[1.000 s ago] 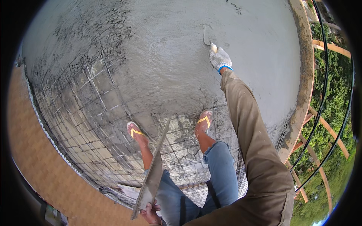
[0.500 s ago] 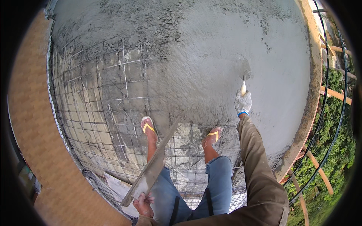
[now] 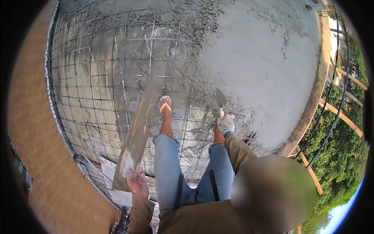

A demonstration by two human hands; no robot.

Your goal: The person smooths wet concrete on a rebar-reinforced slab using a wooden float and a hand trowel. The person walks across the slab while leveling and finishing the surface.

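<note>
Hands well apart. Right hand (image 3: 226,124), gloved, closed around trowel (image 3: 221,98), blade pointing forward. Left hand (image 3: 138,185), bare, touches near end of long board (image 3: 134,134); whether clamped, cannot tell. Just changed: right hand drawn back toward body, board swung left. Trowel now near concrete's rough edge; smoothing strokes seem paused. Smooth concrete (image 3: 269,78) ahead-right of right hand.

The bare left hand (image 3: 138,184) has its palm turned partly up, the fingers bent in a grip; the left forearm (image 3: 140,212) rises from the lower edge. Farther forward, the gloved right hand (image 3: 226,124) is curled into a grip, the right forearm (image 3: 240,151) slanting inward, its elbow hidden behind a blurred patch.
</note>
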